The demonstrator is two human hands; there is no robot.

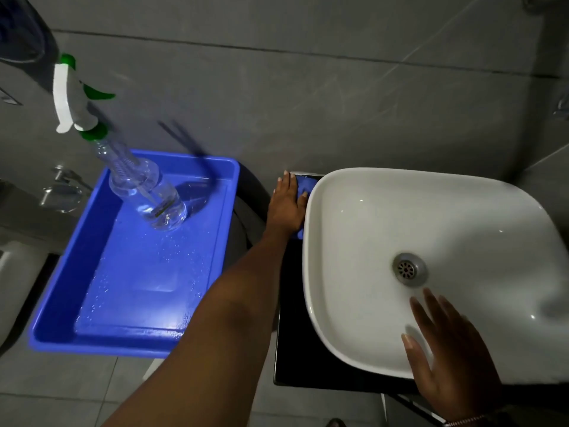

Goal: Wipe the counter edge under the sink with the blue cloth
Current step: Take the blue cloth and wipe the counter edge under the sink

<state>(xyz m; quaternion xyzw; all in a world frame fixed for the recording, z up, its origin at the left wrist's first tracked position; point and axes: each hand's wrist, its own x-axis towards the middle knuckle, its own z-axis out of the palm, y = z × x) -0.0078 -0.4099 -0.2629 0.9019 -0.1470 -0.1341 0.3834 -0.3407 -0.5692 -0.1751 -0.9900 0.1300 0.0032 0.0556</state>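
The blue cloth [304, 186] lies under my left hand [284, 204] on the dark bench [292, 303], at the sink's [462, 211] ten o'clock, against the basin wall. My palm hides most of it. My left fingers lie straight, pressing it flat. My right hand [449, 355], fingers spread, is over the basin's five o'clock rim, holding nothing.

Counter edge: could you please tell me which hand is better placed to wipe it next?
Left, probably: the left hand lies flat on the cloth on the counter, while the right hand is spread over the sink rim, holding nothing.
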